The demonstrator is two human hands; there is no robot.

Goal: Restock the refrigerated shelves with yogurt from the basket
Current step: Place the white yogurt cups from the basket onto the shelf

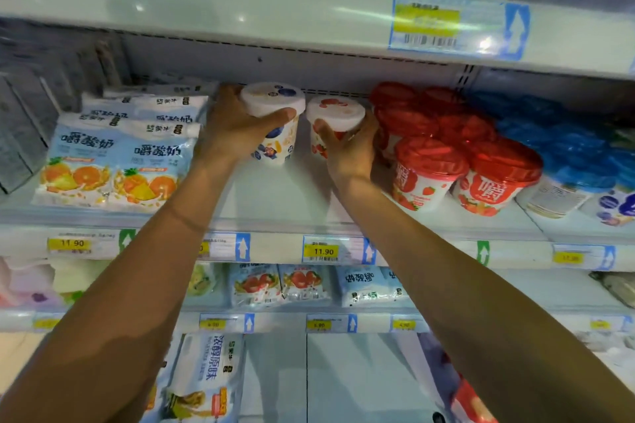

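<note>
Your left hand (233, 127) grasps the blueberry cup (275, 124), your right hand (347, 144) the strawberry cup (331, 124); the red-lidded cups (446, 154) just beyond your right fingers could topple if nudged.

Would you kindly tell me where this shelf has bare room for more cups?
Bare shelf lies in front of the two held cups, between the orange pouches and the red-lidded cups. Right of those, the blue-lidded cups crowd together.

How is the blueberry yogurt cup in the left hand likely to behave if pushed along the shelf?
The blueberry yogurt cup tapers to a narrow base under a wider lid, so it may tip. The shelf looks smooth, so it probably slides. Its walls likely flex under a hard grip.
</note>
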